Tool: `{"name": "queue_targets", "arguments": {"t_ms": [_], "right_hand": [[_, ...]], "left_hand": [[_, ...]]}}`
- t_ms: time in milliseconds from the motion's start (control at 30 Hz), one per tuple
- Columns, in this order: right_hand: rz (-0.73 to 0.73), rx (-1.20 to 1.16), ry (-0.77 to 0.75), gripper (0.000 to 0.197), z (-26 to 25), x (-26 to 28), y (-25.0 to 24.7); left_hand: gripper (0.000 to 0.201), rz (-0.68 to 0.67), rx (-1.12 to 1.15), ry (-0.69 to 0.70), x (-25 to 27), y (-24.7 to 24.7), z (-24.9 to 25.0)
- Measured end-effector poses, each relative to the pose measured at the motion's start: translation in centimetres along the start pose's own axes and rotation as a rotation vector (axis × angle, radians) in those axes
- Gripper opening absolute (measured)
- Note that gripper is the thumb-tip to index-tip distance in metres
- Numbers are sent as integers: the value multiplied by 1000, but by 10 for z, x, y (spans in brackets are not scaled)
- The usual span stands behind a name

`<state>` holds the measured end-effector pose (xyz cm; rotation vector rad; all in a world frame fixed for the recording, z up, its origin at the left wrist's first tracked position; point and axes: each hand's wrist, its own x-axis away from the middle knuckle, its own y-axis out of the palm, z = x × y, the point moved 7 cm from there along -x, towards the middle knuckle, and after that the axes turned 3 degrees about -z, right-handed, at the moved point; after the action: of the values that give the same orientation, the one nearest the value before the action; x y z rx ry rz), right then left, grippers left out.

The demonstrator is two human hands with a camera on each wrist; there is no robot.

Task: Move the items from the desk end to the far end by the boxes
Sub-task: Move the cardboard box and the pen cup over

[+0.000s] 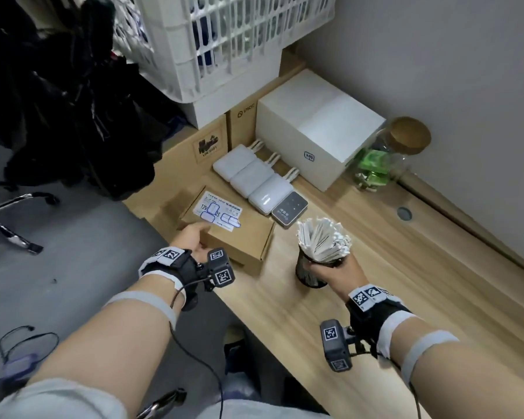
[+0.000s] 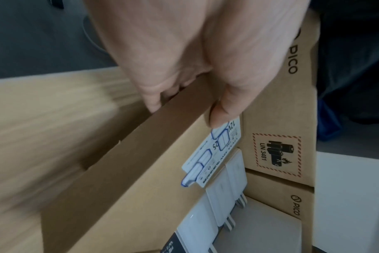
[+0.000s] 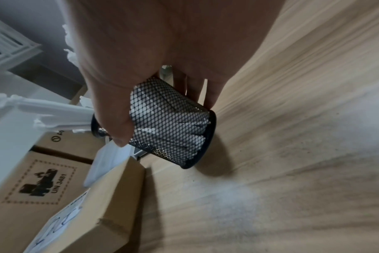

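From my remote seat I see the wooden desk (image 1: 360, 297) running toward 12 o'clock, where a white box (image 1: 312, 128) and brown PICO cartons (image 1: 206, 140) stand against the wall. At 11 o'clock a flat cardboard box (image 1: 239, 237) lies on the desk, its near left corner pinched by the left hand (image 1: 194, 240), thumb on top beside the white label (image 1: 218, 213). At 1 o'clock the right hand (image 1: 339, 270) wraps thumb and fingers around a black mesh cup (image 1: 310, 275), tilted just above the desk and packed with white wrapped sticks (image 1: 324, 240). Three white adapters (image 1: 251, 176) line up ahead.
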<state>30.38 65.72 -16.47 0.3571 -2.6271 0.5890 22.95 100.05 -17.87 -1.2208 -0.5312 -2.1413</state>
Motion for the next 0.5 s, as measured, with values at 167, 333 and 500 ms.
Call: {"name": "queue_targets", "arguments": {"t_ms": [167, 333, 500], "right_hand": [[37, -30, 40, 87, 4, -8, 4], [32, -45, 45, 89, -2, -26, 17], [-56, -63, 8, 84, -16, -37, 34]], "left_hand": [[57, 59, -49, 4, -22, 7, 17], [64, 49, -232, -28, -27, 7, 8], [35, -33, -430, -53, -23, 25, -15]]}}
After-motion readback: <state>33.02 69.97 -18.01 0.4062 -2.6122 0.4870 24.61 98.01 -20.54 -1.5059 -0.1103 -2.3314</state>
